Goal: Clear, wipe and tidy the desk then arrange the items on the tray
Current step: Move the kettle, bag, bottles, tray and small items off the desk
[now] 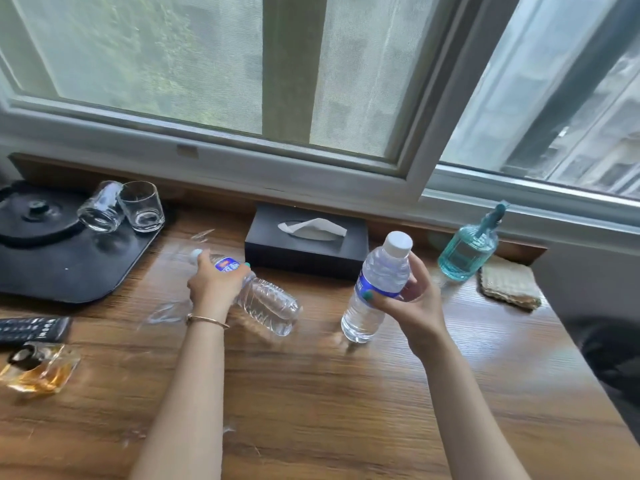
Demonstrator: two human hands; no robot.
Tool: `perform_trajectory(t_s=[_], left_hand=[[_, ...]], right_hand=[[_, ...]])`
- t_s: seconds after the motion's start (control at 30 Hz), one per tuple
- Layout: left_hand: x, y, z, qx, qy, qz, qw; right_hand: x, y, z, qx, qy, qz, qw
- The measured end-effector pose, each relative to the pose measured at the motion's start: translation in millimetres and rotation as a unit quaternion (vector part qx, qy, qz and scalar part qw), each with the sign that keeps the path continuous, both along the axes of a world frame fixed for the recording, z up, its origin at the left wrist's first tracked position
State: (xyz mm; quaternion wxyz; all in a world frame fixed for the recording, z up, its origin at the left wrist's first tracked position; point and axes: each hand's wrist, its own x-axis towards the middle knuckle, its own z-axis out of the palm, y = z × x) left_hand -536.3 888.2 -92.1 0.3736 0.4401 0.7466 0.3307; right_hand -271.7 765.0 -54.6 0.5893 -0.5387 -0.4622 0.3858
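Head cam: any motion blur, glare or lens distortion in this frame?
Head view: motion blur smears the left-hand bottle near its cap end and the perfume bottle; the right-hand bottle is fairly sharp. Wide-angle distortion bends the window frame. Soft daylight from the window, with faint reflections on the desk; no hard shadows.

Two water bottles: one (266,301) tilted on its side, the other (377,289) nearly upright. Two clear glasses, the first (100,207) leaning against the second (142,206). One black tray (69,268), one black tissue box (306,242), one teal glass bottle (467,251), one woven cloth (510,282), one remote control (33,329), one amber perfume bottle (38,370), and two hands: left (214,284), right (412,296).
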Motion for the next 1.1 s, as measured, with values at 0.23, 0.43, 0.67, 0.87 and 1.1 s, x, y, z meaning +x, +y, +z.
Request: perform_trajectory(t_s=[0.23,0.43,0.67,0.87,1.1], left_hand=[[6.9,-16.5,9.1,0.155,-0.030,-0.054,0.986],[33.1,-49.5,34.9,0.381,-0.001,-0.132,0.915],[57.2,-71.7,20.6,0.414,-0.092,-0.274,0.863],[73.9,-86.2,15.4,0.455,-0.025,-0.327,0.828],[76.7,-92.5,18.1,0.429,-0.121,-0.331,0.832]], right_hand=[[4.9,0.7,-2.1,0.007,0.006,0.006,1.000],[6.4,2.3,-4.8,0.009,-0.005,0.017,1.000],[7.3,1.8,-6.5,0.017,-0.010,0.029,0.999],[7.1,1.1,-1.3,0.028,-0.061,0.040,0.997],[6.2,-1.6,2.8,0.048,-0.158,0.033,0.986]])
